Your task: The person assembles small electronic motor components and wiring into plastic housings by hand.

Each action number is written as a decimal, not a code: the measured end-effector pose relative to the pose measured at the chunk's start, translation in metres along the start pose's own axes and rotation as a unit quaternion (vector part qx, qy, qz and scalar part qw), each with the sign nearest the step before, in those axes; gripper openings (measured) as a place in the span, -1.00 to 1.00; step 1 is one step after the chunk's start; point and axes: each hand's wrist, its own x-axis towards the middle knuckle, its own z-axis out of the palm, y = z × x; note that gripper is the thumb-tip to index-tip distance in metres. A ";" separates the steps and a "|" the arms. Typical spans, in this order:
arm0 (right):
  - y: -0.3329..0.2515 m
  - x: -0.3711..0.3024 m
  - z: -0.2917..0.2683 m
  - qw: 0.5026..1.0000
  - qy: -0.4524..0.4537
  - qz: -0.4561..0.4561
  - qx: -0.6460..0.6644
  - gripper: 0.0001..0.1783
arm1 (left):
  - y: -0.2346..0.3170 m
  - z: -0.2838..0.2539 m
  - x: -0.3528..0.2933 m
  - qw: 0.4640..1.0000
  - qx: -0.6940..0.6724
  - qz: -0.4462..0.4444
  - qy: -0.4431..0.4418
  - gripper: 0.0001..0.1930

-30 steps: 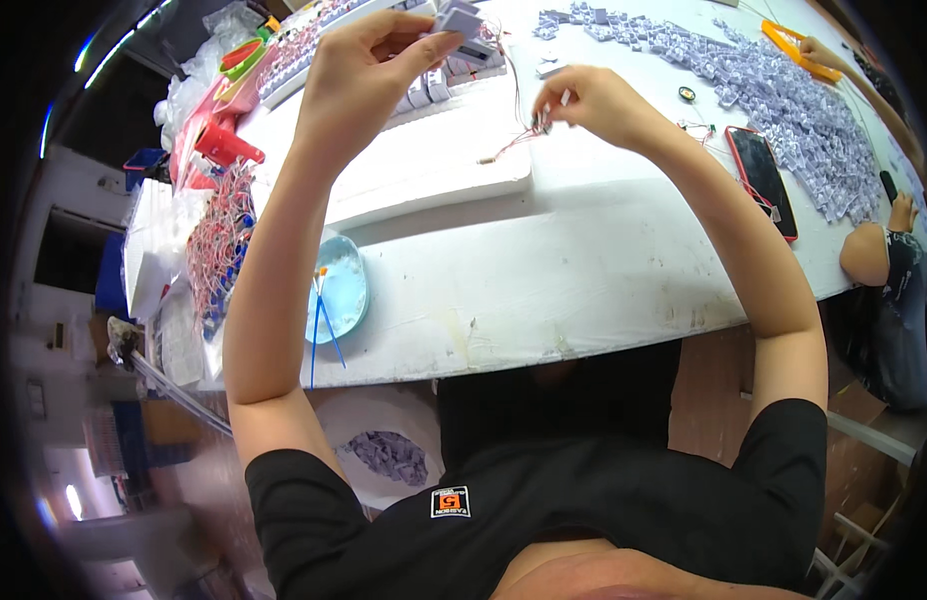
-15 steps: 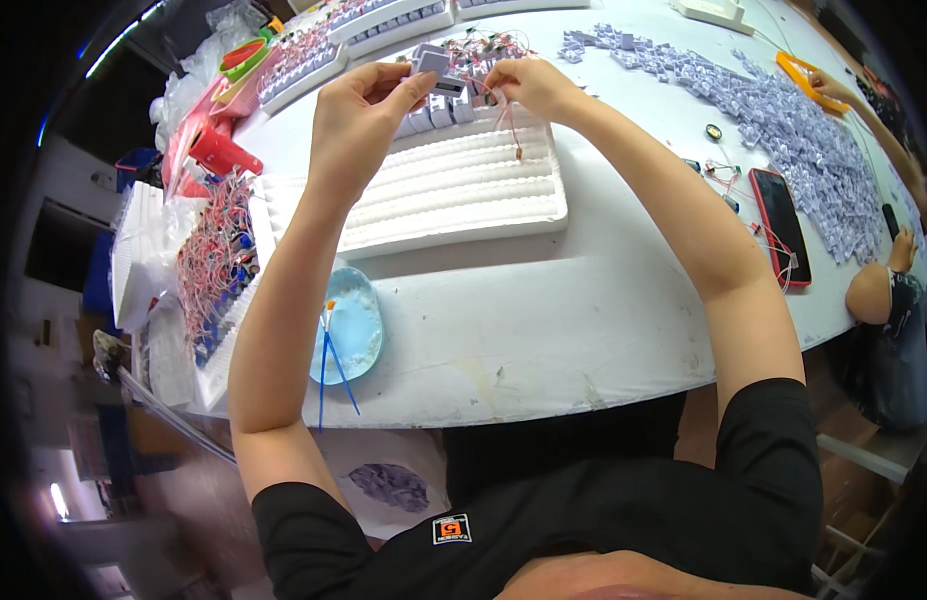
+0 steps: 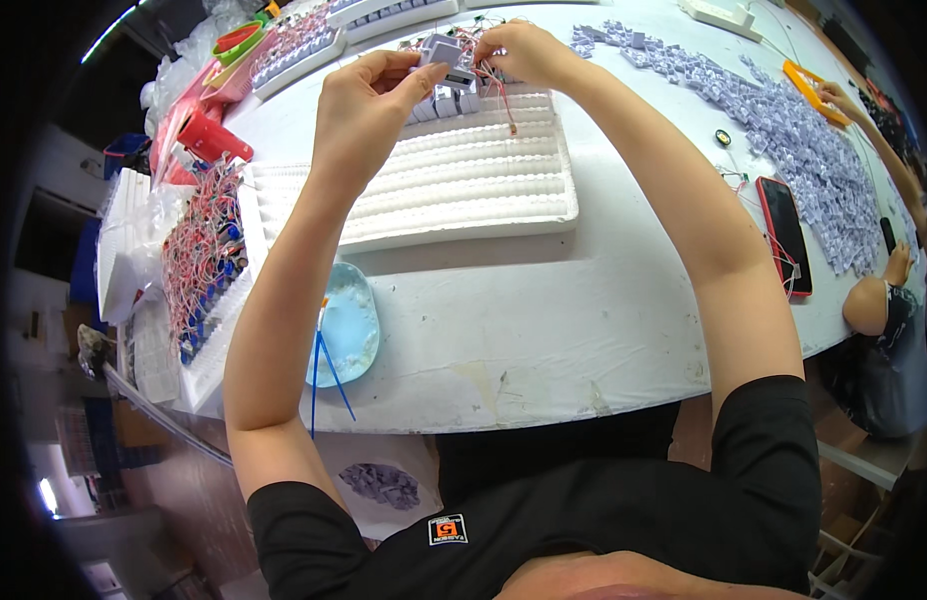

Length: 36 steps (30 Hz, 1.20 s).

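Observation:
Pinched between the thumb and fingers of my left hand (image 3: 369, 100) is a small grey-white plastic housing (image 3: 442, 52) with a dark slot on its side. My right hand (image 3: 529, 55) is just right of it, its fingertips closed on thin red and white wires (image 3: 500, 88). One wire hangs down to a small brown-orange end piece over the white ridged foam tray (image 3: 454, 225). Several similar housings (image 3: 452, 103) stand in a row at the tray's far edge, beneath my hands. More tangled wires lie behind, partly covered by my fingers.
A blue dish (image 3: 359, 330) with blue-handled brushes (image 3: 320, 350) lies near the front edge. Wired parts (image 3: 199, 250) heap up at left beside a red cup (image 3: 212, 138). On the right are a phone (image 3: 784, 235), a large pile of grey pieces (image 3: 774, 130) and another person's arm (image 3: 884, 140).
Both hands sit slightly higher in the view. My right hand has moved up and a little left, with the wires still hanging below it. The left hand keeps its hold on the housing.

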 end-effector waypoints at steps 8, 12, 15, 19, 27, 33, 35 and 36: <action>0.006 0.004 -0.011 0.996 -0.067 0.008 0.065 -0.79 | 0.000 -0.003 -0.003 1.000 -0.004 0.007 0.006 -0.70; -0.018 -0.017 -0.008 0.996 -0.075 -0.016 -0.042 -0.87 | 0.000 -0.002 -0.005 1.000 0.012 0.012 0.006 -0.71; -0.017 -0.026 -0.003 0.994 -0.030 -0.059 -0.081 -0.88 | -0.001 0.001 -0.004 1.000 0.007 0.020 0.002 -0.71; -0.003 -0.033 0.004 0.980 0.043 -0.141 -0.133 -0.87 | -0.002 0.004 -0.005 1.000 0.009 0.024 0.003 -0.70; 0.001 -0.040 0.011 0.996 0.009 -0.072 -0.050 -0.76 | -0.005 0.004 -0.008 1.000 0.017 0.016 0.013 -0.68; -0.008 -0.047 0.019 0.997 0.065 -0.050 0.012 -0.70 | -0.007 0.005 -0.006 0.999 0.016 0.032 0.012 -0.67; -0.005 -0.048 0.026 0.992 0.089 0.035 0.087 -0.74 | -0.003 0.009 -0.005 0.999 0.012 0.030 0.010 -0.67; -0.008 -0.047 0.026 0.991 0.090 0.035 0.088 -0.74 | 0.002 0.008 -0.006 0.999 0.014 0.030 0.010 -0.67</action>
